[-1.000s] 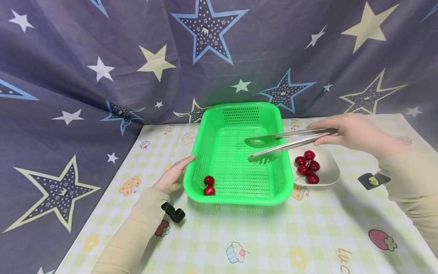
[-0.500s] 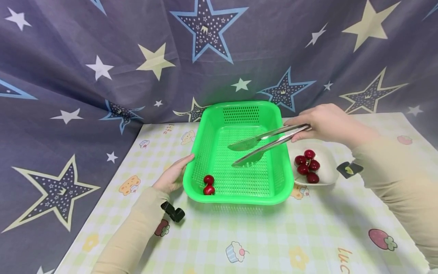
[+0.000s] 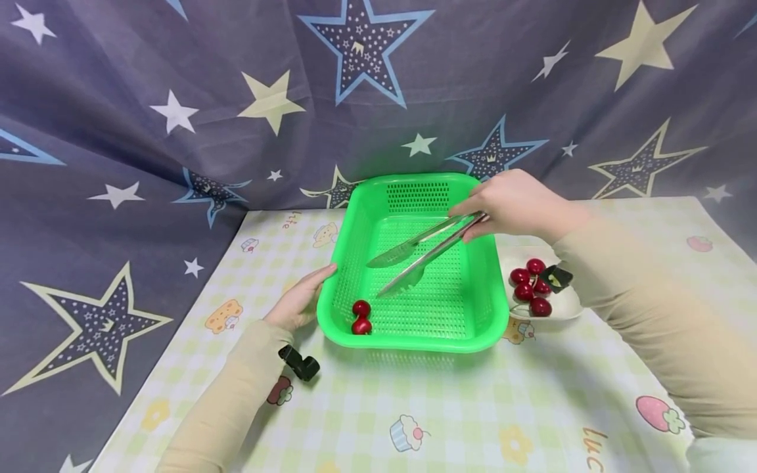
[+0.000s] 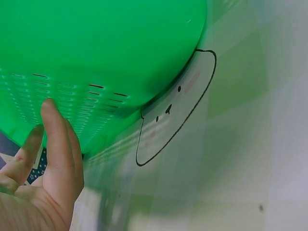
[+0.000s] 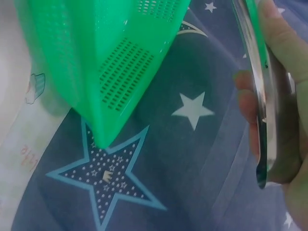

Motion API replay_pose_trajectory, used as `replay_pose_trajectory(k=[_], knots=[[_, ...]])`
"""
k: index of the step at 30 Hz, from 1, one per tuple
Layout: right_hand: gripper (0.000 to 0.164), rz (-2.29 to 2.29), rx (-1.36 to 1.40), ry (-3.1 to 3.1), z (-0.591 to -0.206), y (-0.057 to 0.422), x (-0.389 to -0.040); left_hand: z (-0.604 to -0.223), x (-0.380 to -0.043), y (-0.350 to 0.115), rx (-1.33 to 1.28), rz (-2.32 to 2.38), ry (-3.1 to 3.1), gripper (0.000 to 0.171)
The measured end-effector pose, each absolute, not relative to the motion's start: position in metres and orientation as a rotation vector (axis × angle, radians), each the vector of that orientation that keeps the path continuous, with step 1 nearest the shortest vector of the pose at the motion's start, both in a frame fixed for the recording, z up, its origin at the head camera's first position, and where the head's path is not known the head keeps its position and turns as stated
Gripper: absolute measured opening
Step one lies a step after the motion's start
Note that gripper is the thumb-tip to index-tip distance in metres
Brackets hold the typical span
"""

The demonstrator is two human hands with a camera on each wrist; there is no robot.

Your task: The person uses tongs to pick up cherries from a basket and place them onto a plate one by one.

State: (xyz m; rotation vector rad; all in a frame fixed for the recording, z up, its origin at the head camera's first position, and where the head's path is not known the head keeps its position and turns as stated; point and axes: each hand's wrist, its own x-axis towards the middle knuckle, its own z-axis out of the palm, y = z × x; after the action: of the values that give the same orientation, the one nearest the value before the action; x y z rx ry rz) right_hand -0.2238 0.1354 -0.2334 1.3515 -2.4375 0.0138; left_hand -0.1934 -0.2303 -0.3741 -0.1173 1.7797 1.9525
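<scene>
My right hand holds metal tongs near their back end, over the right side of a green plastic basket. The tongs' two arms stand apart, tips pointing down-left inside the basket with nothing between them. Two red cherries lie in the basket's near left corner. My left hand touches the basket's left side; in the left wrist view its fingers reach fairly straight to the slotted wall. In the right wrist view, my fingers wrap around the tongs.
A white dish with several cherries stands right of the basket, partly behind my right wrist's camera. The checked tablecloth covers the table. A dark star-patterned curtain hangs right behind the table's far edge.
My right hand has moved left with the tongs, from above the dish to above the basket's right side. The tong tips have come closer to the two cherries. The left hand stays put.
</scene>
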Motion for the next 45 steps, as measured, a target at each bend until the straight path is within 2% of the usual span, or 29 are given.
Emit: replay_pose_trajectory(k=[12,34,45], knots=[[0.041,-0.087,1.459,-2.449,-0.233,0.102,-0.233,-0.375,-0.193,-0.231,-0.118,1.959,1.779,0.062],[0.042,-0.232,1.570,-2.224,-0.252,0.077,-0.243,-0.373,-0.194,-0.231,-0.158,1.972,1.745,0.054],[0.041,-0.250,1.564,-2.212,-0.264,0.071,-0.242,-0.373,-0.193,-0.230,-0.127,1.969,1.759,0.057]])
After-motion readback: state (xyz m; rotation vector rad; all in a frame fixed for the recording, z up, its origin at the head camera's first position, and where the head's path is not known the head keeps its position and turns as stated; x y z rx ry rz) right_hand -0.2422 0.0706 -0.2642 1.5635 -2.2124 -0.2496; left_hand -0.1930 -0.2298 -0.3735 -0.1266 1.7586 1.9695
